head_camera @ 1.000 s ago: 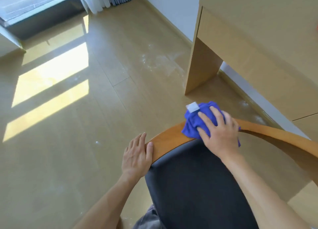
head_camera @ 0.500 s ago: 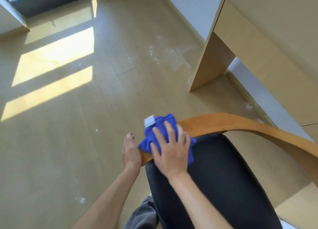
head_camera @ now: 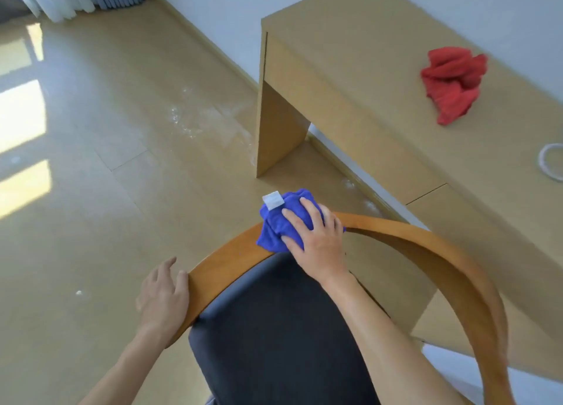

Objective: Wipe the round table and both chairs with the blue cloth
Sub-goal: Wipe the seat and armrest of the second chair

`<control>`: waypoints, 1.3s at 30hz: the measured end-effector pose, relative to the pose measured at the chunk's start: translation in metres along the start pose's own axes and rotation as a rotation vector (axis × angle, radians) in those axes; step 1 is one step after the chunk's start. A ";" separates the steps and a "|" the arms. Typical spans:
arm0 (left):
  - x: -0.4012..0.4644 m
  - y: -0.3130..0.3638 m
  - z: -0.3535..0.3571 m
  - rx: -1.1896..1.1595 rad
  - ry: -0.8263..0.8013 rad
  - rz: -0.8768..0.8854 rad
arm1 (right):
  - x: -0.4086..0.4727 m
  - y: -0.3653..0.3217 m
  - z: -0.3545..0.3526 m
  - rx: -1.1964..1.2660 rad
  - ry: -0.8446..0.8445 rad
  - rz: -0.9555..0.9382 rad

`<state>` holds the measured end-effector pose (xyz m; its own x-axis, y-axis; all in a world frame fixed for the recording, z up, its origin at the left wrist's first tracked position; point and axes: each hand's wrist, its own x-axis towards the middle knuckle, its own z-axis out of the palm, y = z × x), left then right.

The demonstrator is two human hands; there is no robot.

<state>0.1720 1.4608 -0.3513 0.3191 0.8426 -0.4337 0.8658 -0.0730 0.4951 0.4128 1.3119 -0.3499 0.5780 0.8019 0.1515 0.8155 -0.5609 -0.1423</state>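
right hand (head_camera: 316,240) presses blue cloth (head_camera: 281,222) on chair (head_camera: 426,246)

Light wooden desk (head_camera: 350,54) with crumpled red cloth (head_camera: 452,83) on top

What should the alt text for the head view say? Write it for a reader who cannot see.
A person's right hand presses a bunched blue cloth onto a chair's curved wooden back rail, while the left hand rests on the rail's end. Beyond stands a wooden desk with a crumpled red cloth on top.
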 end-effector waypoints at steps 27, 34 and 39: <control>-0.088 0.265 0.187 0.650 -0.286 1.068 | -0.238 0.184 -0.085 0.174 0.102 1.259; -0.151 0.300 0.229 0.726 -0.251 1.351 | -0.322 0.149 -0.095 0.003 -0.062 1.364; -0.229 0.300 0.263 0.979 -0.316 1.645 | -0.354 0.104 -0.108 -0.014 0.030 1.401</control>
<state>0.4598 1.1055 -0.3012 0.8663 -0.4531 -0.2103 -0.4601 -0.8877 0.0177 0.2959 0.9473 -0.3131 0.9020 -0.4232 -0.0856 -0.4318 -0.8836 -0.1811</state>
